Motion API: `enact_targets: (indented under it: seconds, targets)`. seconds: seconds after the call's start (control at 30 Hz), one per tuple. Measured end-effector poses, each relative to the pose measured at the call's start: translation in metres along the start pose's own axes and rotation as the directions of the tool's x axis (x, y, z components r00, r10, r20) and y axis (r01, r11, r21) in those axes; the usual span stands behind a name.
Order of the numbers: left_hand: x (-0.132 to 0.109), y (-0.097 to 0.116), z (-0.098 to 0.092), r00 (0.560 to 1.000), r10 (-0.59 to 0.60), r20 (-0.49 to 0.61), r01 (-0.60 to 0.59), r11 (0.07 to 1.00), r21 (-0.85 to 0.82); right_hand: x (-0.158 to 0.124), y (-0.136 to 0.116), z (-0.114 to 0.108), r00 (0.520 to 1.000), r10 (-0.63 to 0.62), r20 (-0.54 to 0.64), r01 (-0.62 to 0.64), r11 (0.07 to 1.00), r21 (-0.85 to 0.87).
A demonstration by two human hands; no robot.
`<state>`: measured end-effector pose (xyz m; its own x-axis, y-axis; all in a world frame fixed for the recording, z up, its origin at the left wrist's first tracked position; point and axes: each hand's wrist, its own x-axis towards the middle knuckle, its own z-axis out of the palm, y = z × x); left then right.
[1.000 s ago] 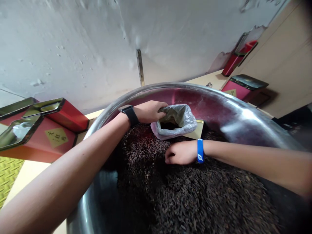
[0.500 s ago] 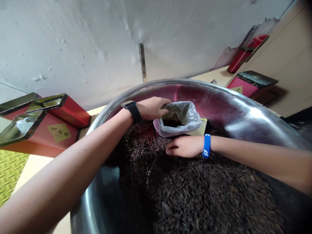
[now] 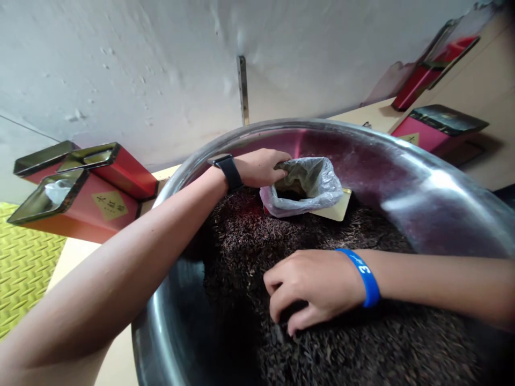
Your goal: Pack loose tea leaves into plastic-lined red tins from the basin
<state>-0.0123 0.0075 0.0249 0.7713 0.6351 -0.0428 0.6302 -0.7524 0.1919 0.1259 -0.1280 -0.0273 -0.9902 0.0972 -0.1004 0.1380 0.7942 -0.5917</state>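
A large metal bowl (image 3: 406,145) holds a heap of dark dried tea leaves (image 3: 362,348). Inside it, near the far wall, a tin lined with a clear plastic bag (image 3: 309,203) leans with its mouth facing me. My left hand (image 3: 263,167), with a black watch on the wrist, pinches the left edge of the bag at the tin's rim. A yellow label (image 3: 336,208) shows on the tin below the bag. Over the leaves, nearer to me, my right hand (image 3: 317,287) hovers palm down. Its fingers are curled but apart, and no leaves show in them.
Several red tins (image 3: 100,206), some open, stand left of the bowl on a pale table (image 3: 76,262). More red tins (image 3: 436,126) are at the right. A grey wall (image 3: 161,64) rises behind the bowl. Yellow textured flooring (image 3: 28,257) shows at the left.
My right hand has moved from just below the bag's mouth back towards me, and its fingers have spread. My left hand keeps its hold on the bag's edge. The view has shifted slightly.
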Motion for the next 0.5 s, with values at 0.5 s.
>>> enact_targets:
  seconds: [0.5]
  targets:
    - [0.002,-0.002,0.002,0.999,0.016,-0.040,-0.016,1.000,-0.013,0.011,-0.022,0.033,0.982,-0.084,-0.166,0.028,0.949,-0.314]
